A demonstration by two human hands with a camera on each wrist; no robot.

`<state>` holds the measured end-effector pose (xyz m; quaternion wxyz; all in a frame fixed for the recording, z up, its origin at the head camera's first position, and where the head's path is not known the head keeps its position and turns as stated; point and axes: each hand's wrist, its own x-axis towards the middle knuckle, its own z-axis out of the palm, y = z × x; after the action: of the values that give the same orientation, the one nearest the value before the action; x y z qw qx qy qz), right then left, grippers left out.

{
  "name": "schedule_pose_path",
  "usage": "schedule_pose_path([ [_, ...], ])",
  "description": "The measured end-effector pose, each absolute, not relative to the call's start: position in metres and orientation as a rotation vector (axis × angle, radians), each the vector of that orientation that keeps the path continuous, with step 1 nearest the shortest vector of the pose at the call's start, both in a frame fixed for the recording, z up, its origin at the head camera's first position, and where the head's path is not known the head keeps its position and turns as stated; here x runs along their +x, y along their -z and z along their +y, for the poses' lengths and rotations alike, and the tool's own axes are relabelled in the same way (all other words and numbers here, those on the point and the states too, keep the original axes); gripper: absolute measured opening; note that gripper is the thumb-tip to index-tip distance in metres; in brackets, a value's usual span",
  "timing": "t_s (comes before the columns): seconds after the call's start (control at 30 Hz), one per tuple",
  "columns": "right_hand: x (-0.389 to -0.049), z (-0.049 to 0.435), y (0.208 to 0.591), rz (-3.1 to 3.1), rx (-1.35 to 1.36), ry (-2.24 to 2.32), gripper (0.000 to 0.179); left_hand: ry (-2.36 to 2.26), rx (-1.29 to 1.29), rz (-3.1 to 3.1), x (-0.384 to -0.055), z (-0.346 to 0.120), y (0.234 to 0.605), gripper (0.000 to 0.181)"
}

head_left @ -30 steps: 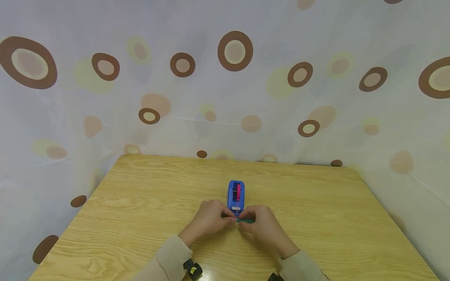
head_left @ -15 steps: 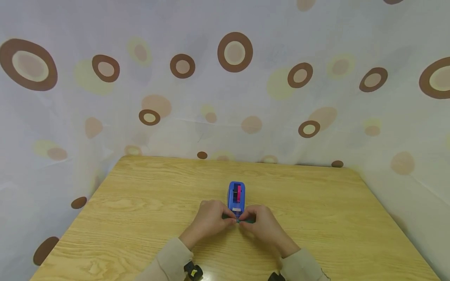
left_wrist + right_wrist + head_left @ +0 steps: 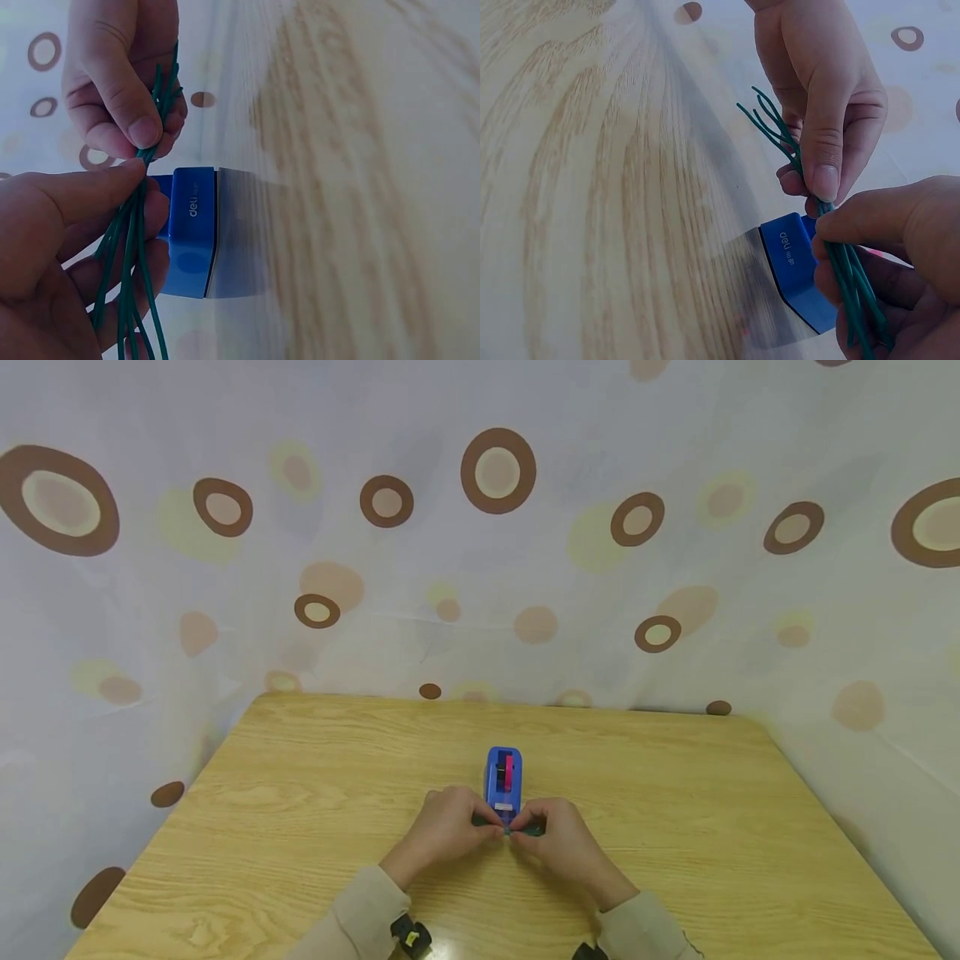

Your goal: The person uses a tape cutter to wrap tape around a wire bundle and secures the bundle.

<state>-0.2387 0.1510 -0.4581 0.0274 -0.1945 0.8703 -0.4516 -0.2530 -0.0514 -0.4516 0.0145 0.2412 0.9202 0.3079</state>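
A bunch of thin green flexible strands (image 3: 135, 247) is held between both hands, its loose ends fanning out on either side. My left hand (image 3: 450, 822) pinches the bunch near its middle between thumb and fingers. Right beside that grip, my right hand (image 3: 558, 837) pinches it too, the two thumb tips almost meeting in the right wrist view. Just beyond the fingertips stands a blue tape dispenser (image 3: 493, 793) with a pink roll core, its cutter end towards me. The fingers partly cover its front in the head view.
The wood-grain table (image 3: 337, 760) spreads around the hands. Behind it and at both sides hangs a pale cloth (image 3: 420, 560) printed with brown rings. A black wrist strap (image 3: 411, 935) shows at the left sleeve.
Both hands keep nearly the same place in front of the dispenser. The right fingertips have shifted slightly on the green strands, and less of the strands shows below them.
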Motion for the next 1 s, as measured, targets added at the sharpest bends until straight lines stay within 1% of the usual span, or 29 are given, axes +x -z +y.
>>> schedule_pose_path([
  [0.2,-0.2377,0.1514,0.4592,2.700,-0.582,1.367,0.013,-0.977,0.758,2.813,-0.2539,-0.0532,0.4513,0.006],
  [0.53,-0.2366,0.1502,0.4566,2.761,-0.621,1.309,0.010,-1.000,0.748,2.748,-0.2575,-0.0548,0.4460,0.009],
  [1.0,-0.2341,0.1487,0.4588,2.854,-0.637,1.315,0.018,-1.144,0.721,2.582,-0.2597,-0.0556,0.4497,0.014],
])
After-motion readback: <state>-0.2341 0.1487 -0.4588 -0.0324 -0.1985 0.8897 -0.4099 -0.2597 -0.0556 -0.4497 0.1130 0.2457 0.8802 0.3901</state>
